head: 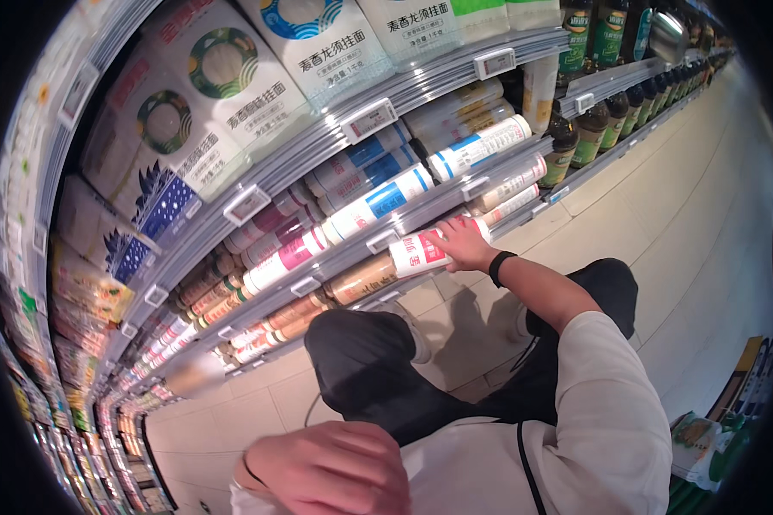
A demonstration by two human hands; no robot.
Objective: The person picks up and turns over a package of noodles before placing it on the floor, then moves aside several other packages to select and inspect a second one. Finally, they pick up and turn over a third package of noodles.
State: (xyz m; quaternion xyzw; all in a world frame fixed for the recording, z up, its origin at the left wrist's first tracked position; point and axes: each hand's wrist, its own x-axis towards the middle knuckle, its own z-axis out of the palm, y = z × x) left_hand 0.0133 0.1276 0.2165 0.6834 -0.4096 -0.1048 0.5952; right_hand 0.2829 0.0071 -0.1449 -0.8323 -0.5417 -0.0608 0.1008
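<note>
My right hand [464,244], with a black band at the wrist, lies across a red-and-white cylindrical pack of dried noodles [413,252] on the lowest shelf [386,297]. Its fingers spread over the front of the pack and the thumb sits along the lower side. The hand covers part of the pack's right half. Close to the camera, my left hand [335,467] is raised in front of my torso, its back showing and its fingers bent. Its palm is hidden. A brown noodle pack [362,278] lies just left of the red-and-white one.
Blue-labelled noodle packs [386,199] lie one shelf up, above a clear shelf lip with price tags [383,241]. Larger bagged noodles [328,51] stand higher. Dark bottles [591,132] line the shelf at right. My bent knees [361,360] are close to the shelf, above the tiled floor [251,405].
</note>
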